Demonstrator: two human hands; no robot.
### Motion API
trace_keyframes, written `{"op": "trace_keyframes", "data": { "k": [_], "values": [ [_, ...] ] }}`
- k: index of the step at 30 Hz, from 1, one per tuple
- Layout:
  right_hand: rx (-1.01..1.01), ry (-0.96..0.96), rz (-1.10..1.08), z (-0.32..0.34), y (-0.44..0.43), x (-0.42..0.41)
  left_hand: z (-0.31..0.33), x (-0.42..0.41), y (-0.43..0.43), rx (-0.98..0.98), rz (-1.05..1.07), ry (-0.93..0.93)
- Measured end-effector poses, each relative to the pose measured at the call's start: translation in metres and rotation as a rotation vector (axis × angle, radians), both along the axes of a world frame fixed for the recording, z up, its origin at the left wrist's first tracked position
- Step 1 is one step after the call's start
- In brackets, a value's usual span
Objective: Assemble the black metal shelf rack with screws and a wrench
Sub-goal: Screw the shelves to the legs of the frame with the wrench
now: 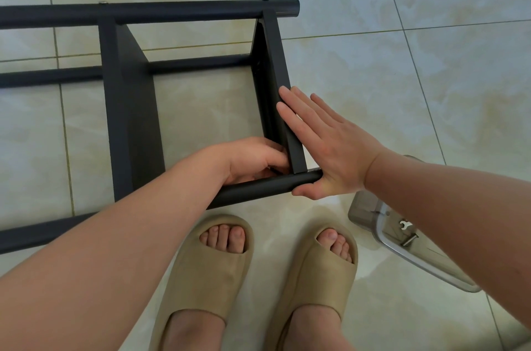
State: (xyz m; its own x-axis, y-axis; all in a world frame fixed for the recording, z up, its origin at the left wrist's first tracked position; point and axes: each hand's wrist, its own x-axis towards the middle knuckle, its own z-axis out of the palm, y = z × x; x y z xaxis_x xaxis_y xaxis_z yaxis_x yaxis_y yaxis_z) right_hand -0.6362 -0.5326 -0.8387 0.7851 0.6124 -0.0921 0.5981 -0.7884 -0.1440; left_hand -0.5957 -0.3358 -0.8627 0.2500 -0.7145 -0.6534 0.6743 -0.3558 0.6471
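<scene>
Slippers: a tan pair [207, 273], toes just short of the rack's near tube [258, 189].
Rack: the black metal shelf rack [129, 109] lies on its side on the tiled floor [373, 34].
Left hand [253, 160]: inside the frame, at the corner where the end panel [283, 63] meets the near tube; fingers curled, what they hold cannot be told.
Right hand [324, 149]: fingers straight, flat against the end panel's outer face; thumb against the tube's end.
Clear box [370, 212]: on the floor at right, partly behind the forearm; a small wrench [405, 225] and a screw [409, 240] lie in it.
</scene>
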Motion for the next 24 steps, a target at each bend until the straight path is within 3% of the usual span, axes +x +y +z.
{"op": "trace_keyframes", "data": {
  "k": [4,14,24],
  "values": [
    [-0.001,0.003,-0.003,0.0004,0.0006,-0.0001,-0.0004,-0.0002,-0.0006,0.042,0.006,-0.068],
    [-0.014,0.003,-0.003,-0.0008,-0.0009,0.0002,0.0018,0.0010,-0.0002,-0.014,0.045,0.031],
    [0.005,0.006,-0.015,-0.0026,-0.0020,0.0001,-0.0012,0.0010,-0.0023,-0.018,0.051,0.015]
  ]
}}
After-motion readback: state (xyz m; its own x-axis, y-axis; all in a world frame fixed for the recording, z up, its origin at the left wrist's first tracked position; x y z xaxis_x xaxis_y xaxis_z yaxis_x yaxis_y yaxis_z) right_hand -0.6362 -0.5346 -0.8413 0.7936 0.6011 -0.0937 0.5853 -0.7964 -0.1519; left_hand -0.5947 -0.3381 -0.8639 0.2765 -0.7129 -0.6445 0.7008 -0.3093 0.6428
